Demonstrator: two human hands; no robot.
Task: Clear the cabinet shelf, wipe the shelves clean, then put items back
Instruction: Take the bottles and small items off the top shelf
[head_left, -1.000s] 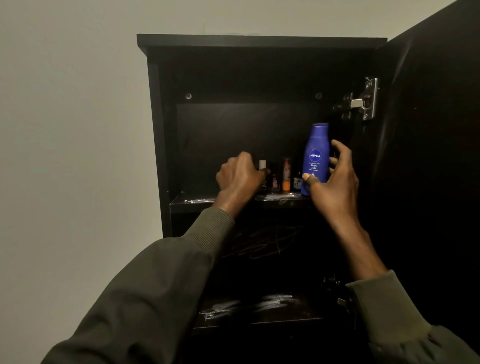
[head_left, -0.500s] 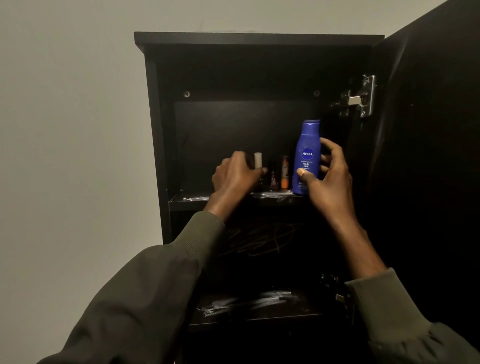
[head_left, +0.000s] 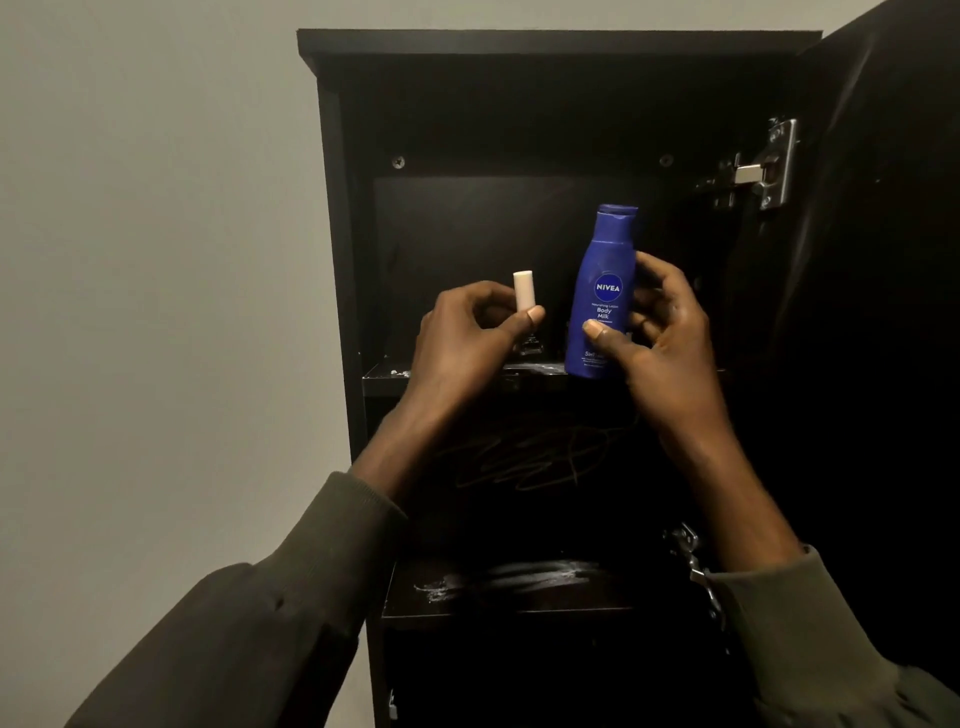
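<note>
Hands now drawn back from upper shelf (head_left: 447, 375): left hand (head_left: 467, 338) pinching white-capped small bottle (head_left: 524, 312), right hand (head_left: 660, 332) curled around blue Nivea Body Milk bottle (head_left: 602, 291). Clearing underway; white dust awaiting wiping.

Home, likely bathroom or bedroom storage. Dark cabinet (head_left: 332, 218) against plain wall (head_left: 156, 260), door (head_left: 883, 312) open. Toiletries: lotion bottle (head_left: 605, 270), small white stick (head_left: 523, 288). Dusty shelf (head_left: 384, 375) below them.
</note>
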